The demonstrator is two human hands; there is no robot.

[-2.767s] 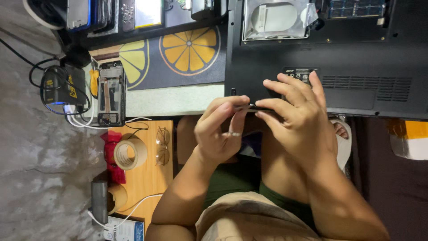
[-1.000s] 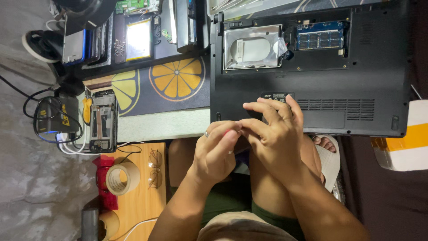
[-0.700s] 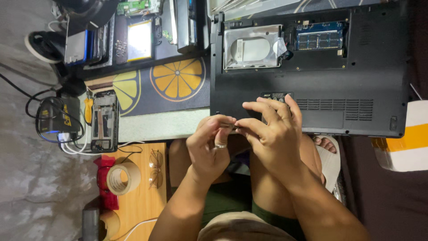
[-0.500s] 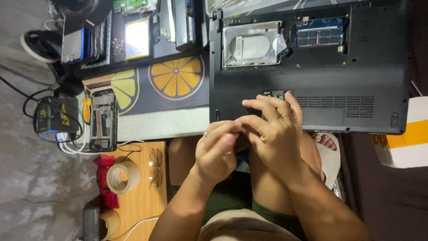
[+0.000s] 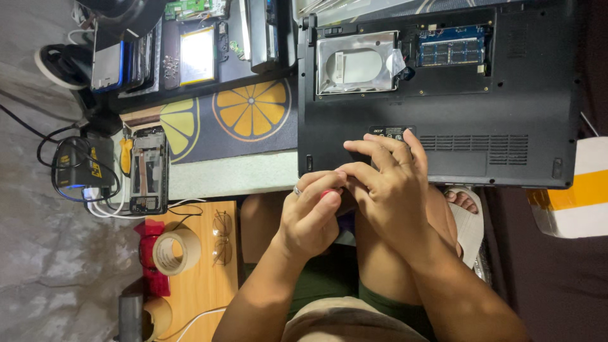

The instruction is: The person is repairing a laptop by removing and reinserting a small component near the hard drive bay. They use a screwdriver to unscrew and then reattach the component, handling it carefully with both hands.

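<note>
A black laptop, turned underside up, lies on the table with its near edge over the person's knees. Its bay cover is off: a silver hard drive sits in the open bay, and a blue memory module lies just beside the drive, both on the laptop's far half. The right hand rests on the laptop's near edge beside the vent slots, fingers curled and fingertips pressed to the casing; what it grips, if anything, cannot be told. The left hand touches the right at that same edge, closed round a small red-tipped object pinched between thumb and fingers, a ring on one finger. To the left of the laptop lies a dark mat printed with citrus slices, then an opened phone and a black charger with cables. Nearer than these, on a wooden board, lie a roll of tape and a pair of glasses.
</note>
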